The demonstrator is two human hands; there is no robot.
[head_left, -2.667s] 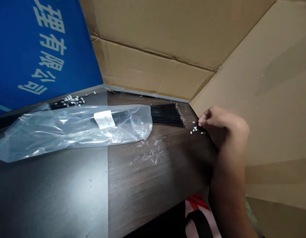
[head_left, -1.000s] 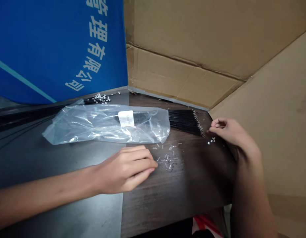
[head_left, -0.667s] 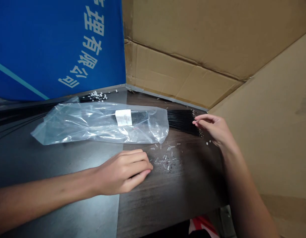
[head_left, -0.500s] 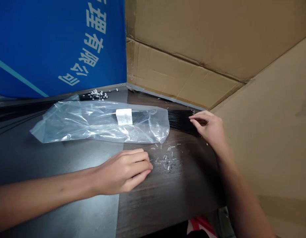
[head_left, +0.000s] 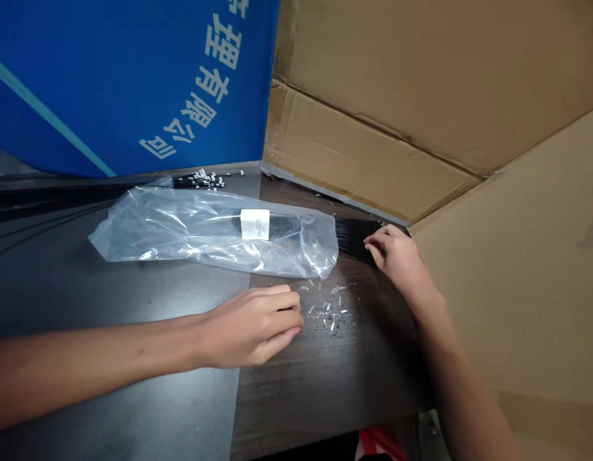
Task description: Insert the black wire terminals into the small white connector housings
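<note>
A bundle of thin black wires [head_left: 357, 238] sticks out of the right end of a clear plastic bag [head_left: 205, 240] with a white label [head_left: 255, 225]. Over the wires' far right ends is my right hand [head_left: 399, 259], its thumb and fingers bent together in a pinch; whatever is between the fingertips is hidden. My left hand [head_left: 260, 326] rests low over the table in front of the bag, fingers curled closed. Just right of its fingertips lie several small clear tubes [head_left: 331, 310] and tiny dark bits. What the left fingers hold, if anything, cannot be seen.
Behind the bag, more black wires with white connector ends [head_left: 205, 180] stretch off to the left. A blue panel with white characters [head_left: 181, 83] and brown cardboard [head_left: 373, 134] wall in the dark table [head_left: 296, 397] at the back and right.
The view has shifted slightly, so the bag and table appear farther right. My right hand has moved a little inward over the wires. My left hand stays curled beside the tubes.
</note>
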